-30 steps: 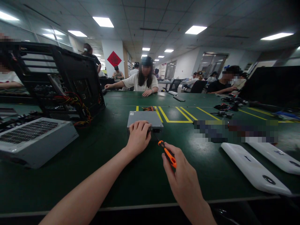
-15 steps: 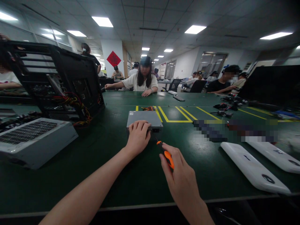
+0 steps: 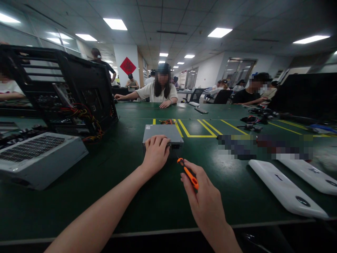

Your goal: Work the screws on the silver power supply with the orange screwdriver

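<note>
A grey metal computer power supply (image 3: 163, 130) lies on the green table (image 3: 137, 207) in front of me, a bundle of coloured wires behind it. Over its near edge my left hand (image 3: 155, 154) is closed, fingers on top and thumb against the front side. An orange and black screwdriver (image 3: 191, 176) is held between the thumb and fingers of my right hand (image 3: 205, 191). Its shaft points at the lower right of the power supply's front face; whether the tip touches is too small to tell.
At left stand an open black computer case (image 3: 76, 80) and a larger power supply (image 3: 63, 158) with a vented top. White oblong devices (image 3: 283, 184) lie at right, near pixelated objects. Cables (image 3: 252, 121) and a dark monitor (image 3: 308, 96) are beyond. A person (image 3: 158, 89) sits opposite.
My right hand has shifted slightly right, and the screwdriver handle has turned in its fingers, showing more orange. My left hand and the power supply look nearly the same.
</note>
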Action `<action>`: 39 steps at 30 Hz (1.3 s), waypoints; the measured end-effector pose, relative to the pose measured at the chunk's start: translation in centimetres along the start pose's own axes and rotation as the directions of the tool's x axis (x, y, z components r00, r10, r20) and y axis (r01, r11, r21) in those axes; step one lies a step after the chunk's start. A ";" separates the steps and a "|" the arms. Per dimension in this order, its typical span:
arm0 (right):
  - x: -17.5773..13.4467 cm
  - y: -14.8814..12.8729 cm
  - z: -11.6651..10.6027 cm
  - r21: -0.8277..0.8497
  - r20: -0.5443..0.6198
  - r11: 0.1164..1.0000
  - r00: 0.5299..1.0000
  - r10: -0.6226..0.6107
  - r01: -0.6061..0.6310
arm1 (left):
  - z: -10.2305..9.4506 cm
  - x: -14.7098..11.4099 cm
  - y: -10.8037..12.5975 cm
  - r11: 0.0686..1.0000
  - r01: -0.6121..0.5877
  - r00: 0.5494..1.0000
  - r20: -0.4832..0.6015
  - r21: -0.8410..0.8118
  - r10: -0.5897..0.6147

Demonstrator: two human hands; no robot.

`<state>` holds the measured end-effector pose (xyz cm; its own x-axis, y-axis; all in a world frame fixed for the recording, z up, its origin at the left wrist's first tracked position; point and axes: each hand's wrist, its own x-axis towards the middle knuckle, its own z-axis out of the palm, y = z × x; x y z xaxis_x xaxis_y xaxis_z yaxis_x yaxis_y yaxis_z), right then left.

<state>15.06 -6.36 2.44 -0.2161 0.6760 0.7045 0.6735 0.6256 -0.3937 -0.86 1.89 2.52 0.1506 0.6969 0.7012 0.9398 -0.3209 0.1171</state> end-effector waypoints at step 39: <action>0.0 -0.3 0.2 -0.057 -0.008 0.992 0.993 -0.115 0.115 | 0.0 0.1 0.0 1.000 0.002 1.000 -0.009 0.017 -0.002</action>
<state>14.72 -6.42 2.42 -0.2866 0.5963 0.7498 0.6835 0.6757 -0.2761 -0.82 1.96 2.57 0.1461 0.6920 0.7069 0.9452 -0.3086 0.1067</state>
